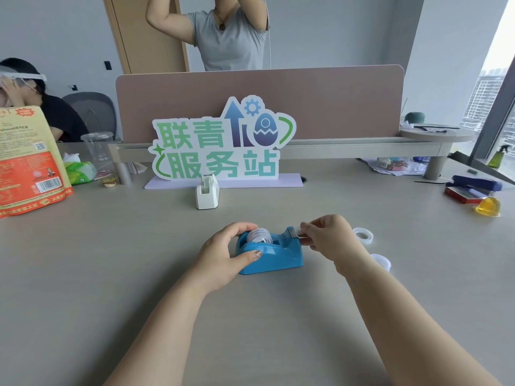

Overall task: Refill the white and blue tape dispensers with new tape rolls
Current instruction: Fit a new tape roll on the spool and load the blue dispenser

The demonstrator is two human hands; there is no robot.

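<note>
On the pale grey desk (111, 260), the glossy blue plastic tape dispenser (271, 253) sits centre, white dispenser (207, 192) behind it. Left hand (223, 253) clamps its rear; right hand (327, 235) pinches tape at its cutter: pull taut, then press down.

Both hands reach forward, left hand (223, 253) cupped, right hand (327, 235) pinching.

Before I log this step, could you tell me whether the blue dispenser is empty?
No, a tape roll sits in the blue dispenser.
</note>
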